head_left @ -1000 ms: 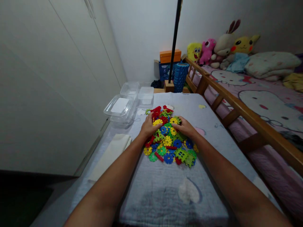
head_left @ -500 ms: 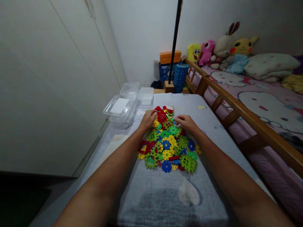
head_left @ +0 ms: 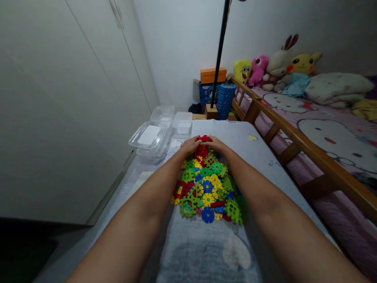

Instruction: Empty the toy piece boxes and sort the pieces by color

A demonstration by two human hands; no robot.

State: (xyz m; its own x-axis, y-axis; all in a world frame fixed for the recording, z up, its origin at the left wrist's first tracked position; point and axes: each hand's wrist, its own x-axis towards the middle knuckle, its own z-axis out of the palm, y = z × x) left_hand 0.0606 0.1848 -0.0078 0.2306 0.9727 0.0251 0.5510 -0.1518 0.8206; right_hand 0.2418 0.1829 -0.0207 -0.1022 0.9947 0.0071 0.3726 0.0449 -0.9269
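A heap of interlocking plastic building pieces [head_left: 207, 186] in red, yellow, green and blue lies on the cloth-covered table, some flower-shaped discs and some square lattices. At its far end, my left hand [head_left: 191, 145] rests against the left side with its fingers bent inward. Opposite it, my right hand [head_left: 215, 144] curves around the right side, fingers reaching in. Between the two hands are red pieces [head_left: 203, 138], which both hands touch; neither seems closed around a piece. My fingertips are partly hidden among the pieces.
Clear plastic containers [head_left: 149, 135] with lids stand at the left back of the table [head_left: 229, 127]. A wooden bed rail [head_left: 290, 133] runs along the right. Behind the table are a black pole [head_left: 219, 55], a blue foam roller [head_left: 226, 101] and an orange box [head_left: 213, 74].
Both hands have moved inward and closer together at the heap's far end, against the red pieces. The view has tilted slightly upward.
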